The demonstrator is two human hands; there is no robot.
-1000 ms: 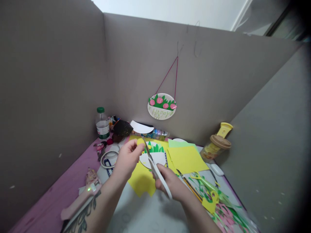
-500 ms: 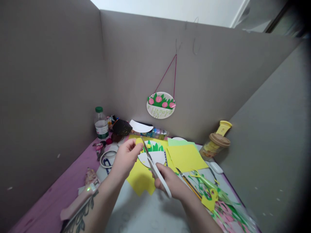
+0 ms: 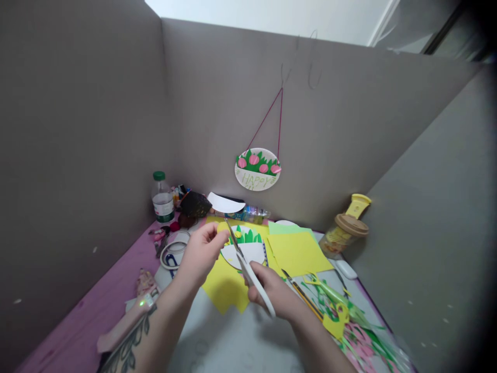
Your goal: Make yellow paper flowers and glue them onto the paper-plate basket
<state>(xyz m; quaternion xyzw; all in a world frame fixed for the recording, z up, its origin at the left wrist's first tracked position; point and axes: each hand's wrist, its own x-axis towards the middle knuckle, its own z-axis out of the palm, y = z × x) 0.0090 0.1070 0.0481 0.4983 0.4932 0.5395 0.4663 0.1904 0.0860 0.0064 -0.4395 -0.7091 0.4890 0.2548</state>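
Between thumb and fingers, my left hand pinches a small rounded piece of yellow paper. My right hand is wrapped round the white handles of a pair of scissors. The blades point up and away, close beside the yellow piece; whether they touch it I cannot tell. Behind the scissors lies a white paper plate craft with green paper grass and a yellow shape on it, partly hidden by the blades and my hands. Under it is a cut sheet of yellow paper.
Yellow sheets lie to the right, with paper scraps and a craft knife nearer me. Tape rolls, a glue gun and a bottle stand or lie left. A lidded cup is back right. A decorated plate hangs on the wall.
Almost nothing differs. Both hands, the scissors and the yellow piece stay nearly in place; the whole view has shifted very slightly.
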